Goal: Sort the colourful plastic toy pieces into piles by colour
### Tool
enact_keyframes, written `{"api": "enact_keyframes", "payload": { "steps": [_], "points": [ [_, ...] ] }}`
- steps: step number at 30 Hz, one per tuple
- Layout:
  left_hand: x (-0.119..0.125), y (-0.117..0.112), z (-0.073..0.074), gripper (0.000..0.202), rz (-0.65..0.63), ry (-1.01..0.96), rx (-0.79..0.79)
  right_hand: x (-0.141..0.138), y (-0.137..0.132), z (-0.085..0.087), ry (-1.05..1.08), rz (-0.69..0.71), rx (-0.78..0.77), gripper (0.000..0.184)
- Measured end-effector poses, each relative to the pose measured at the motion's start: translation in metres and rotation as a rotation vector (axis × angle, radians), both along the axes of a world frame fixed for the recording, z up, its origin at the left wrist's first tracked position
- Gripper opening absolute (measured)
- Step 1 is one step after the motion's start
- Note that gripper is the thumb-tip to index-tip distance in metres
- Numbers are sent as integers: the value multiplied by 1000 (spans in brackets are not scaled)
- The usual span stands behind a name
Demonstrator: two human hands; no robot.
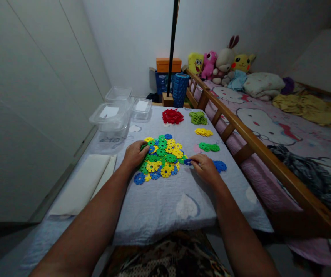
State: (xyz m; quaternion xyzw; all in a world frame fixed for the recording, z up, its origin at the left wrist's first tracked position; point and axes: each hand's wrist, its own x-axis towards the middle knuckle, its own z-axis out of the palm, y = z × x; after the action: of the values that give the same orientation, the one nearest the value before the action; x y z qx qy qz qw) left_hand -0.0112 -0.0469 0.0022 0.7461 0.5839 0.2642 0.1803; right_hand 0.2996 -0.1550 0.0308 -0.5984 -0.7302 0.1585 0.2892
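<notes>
A mixed heap of yellow, green and blue flower-shaped plastic discs (162, 156) lies on the cloth-covered table (159, 204). My left hand (135, 154) rests curled on the heap's left edge, fingers on a green disc. My right hand (206, 167) pinches a blue disc (187, 162) at the heap's right edge. Sorted piles lie beyond: red discs (173, 116), light green discs (198, 118), yellow discs (203, 132), dark green discs (209, 147) and blue discs (220, 166) just right of my right hand.
Clear plastic containers (113, 115) stand at the table's far left. A folded white cloth (81, 184) lies near left. A wooden bed rail (258, 150) runs along the right, with plush toys (223, 61) at the bed's head. A black pole (172, 46) stands behind.
</notes>
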Motion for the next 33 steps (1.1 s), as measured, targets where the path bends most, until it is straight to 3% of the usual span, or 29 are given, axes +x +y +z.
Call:
{"api": "enact_keyframes", "payload": {
  "steps": [4,9,15,21,26,33],
  "points": [
    [0,1,-1,46,-8,7,-3,36,-6,8,145,-166,-29,22],
    [0,1,0,46,3,15,-2,70,-17,12,181,-250,-100,22],
    [0,1,-1,46,10,13,-3,73,-17,4,17,-221,-48,19],
    [0,2,-4,49,23,-15,15,77,-11,-11,-220,-290,29,19],
    [1,2,-4,48,14,-25,28,63,0,-6,-266,-247,56,20],
    [2,1,-3,45,0,9,14,-2,24,6,-281,12,8,25]
  ]
}}
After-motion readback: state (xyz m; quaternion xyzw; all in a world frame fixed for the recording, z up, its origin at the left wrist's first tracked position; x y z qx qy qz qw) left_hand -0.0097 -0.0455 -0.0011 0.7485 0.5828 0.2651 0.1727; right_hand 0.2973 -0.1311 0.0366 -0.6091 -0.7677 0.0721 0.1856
